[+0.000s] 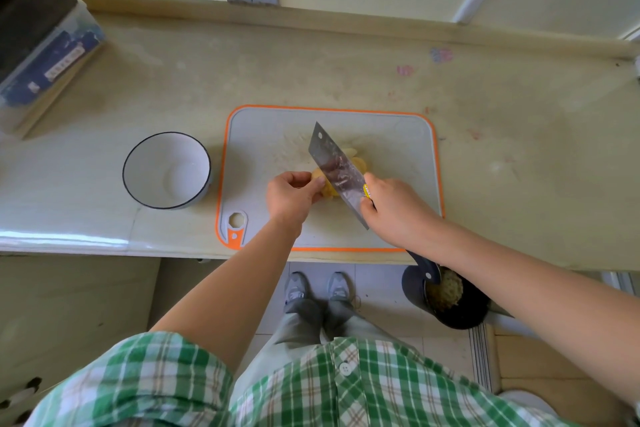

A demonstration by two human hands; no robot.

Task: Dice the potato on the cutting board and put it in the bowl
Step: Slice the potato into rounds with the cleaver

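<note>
"Is the potato diced yet?"

"No. It's on the cutting board, by the table's front edge. It's yellow and partly sliced. The left hand holds it with curled fingers. The right hand grips the knife."

"And the bowl?"

"No potato in it yet. There's more cutting to do, then scooping."
</note>
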